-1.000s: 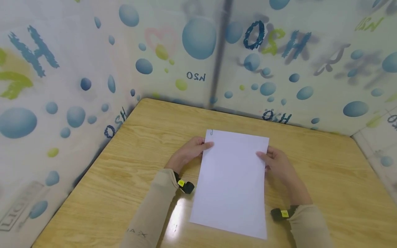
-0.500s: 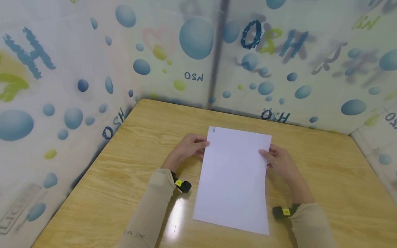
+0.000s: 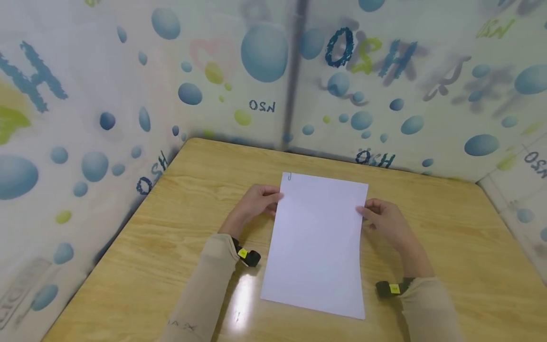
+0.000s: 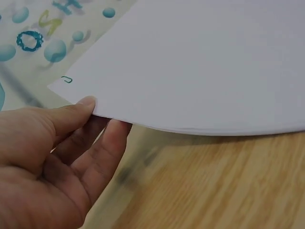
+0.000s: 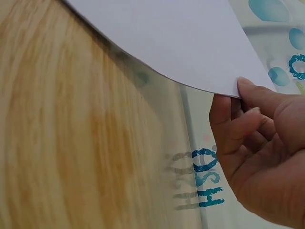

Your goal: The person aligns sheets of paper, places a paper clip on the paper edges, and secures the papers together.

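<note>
White paper [image 3: 318,242], several sheets thick at its edge in the left wrist view, is held between both hands over the table. A small dark green paper clip [image 3: 289,176] sits at its far left corner; the left wrist view shows the same clip [image 4: 66,79] near the thumb. My left hand [image 3: 255,202] pinches the left edge, thumb on top and fingers beneath. On the opposite edge, my right hand [image 3: 388,225] pinches the paper the same way, thumb above, fingers below. The held edges bow upward off the wood in both wrist views. The paper's underside is hidden.
The wooden table [image 3: 179,204] extends around the paper on all sides. A patterned sheet [image 3: 265,52] with blue bubbles and lettering stands along the table's back and sides. Glare shines on the wood between the left forearm and the paper.
The paper has shifted slightly away from the body. My left thumb has slid back toward the left edge, and the right thumb overlaps the paper less. The head view has turned a little right.
</note>
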### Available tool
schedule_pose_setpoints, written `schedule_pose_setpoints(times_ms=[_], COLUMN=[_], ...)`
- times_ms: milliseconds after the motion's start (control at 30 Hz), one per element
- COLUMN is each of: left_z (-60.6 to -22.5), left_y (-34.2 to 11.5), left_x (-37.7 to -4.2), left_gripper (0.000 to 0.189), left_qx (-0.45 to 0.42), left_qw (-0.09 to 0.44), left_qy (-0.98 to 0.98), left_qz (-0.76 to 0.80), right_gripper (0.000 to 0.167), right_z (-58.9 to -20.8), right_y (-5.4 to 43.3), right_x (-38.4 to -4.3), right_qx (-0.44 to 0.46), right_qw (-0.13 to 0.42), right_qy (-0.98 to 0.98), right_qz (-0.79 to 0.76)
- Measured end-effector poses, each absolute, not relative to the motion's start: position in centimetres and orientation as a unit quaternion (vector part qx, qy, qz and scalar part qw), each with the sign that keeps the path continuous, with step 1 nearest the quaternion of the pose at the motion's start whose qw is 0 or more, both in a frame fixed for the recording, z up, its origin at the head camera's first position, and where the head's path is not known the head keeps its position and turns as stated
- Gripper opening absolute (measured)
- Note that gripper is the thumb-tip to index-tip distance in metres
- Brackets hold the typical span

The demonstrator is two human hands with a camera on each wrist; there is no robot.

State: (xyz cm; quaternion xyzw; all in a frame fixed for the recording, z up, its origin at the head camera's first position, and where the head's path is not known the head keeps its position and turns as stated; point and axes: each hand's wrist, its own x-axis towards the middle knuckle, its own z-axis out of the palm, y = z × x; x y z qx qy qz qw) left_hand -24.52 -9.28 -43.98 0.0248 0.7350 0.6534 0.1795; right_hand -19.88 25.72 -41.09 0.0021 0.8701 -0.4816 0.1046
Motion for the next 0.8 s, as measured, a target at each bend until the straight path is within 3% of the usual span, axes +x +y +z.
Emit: schedule_pose_setpoints(times_ms=[800], left_z=[-43.88], left_y=[-8.87], left_x=[-24.54], left_gripper=[0.013], left_qx=[0.006], left_qw=[0.142], left_qy=[0.763], left_qz=[0.631], right_gripper=[0.044], right_z=[-40.69], right_y=[25.72], right_x=[-19.72], right_qx=[0.019], right_qw=[0.105], right_qy=[0.887], right_qz=[-0.449])
